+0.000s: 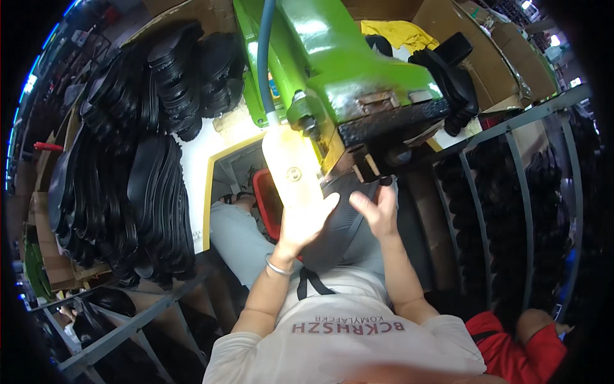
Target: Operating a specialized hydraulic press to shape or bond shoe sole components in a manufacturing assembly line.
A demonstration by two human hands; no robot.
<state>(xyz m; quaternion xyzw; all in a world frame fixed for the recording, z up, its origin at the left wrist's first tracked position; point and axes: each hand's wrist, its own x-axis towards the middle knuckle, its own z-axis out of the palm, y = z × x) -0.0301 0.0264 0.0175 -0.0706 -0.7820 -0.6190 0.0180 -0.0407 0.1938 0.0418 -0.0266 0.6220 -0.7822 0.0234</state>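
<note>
A dark shoe sole (345, 227) with a ribbed surface lies between my hands, over the lap and below the head of a green machine (364, 70). My left hand (304, 224) holds the sole's left edge, thumb on top, its other fingers mostly hidden. On the right edge, my right hand (378, 211) has its thumb over the sole and its index finger pointing up by the machine's metal parts; the remaining fingers are hidden. A brightly lit lamp head (291, 160) on a grey flexible neck hangs just above my left hand.
Stacks of black soles (157, 185) crowd the table at left. More black soles (451, 83) sit right of the machine, near a yellow cloth (400, 35) and a cardboard box (467, 48). A metal rack (521, 192) stands at right. Below the table is a red container (265, 201).
</note>
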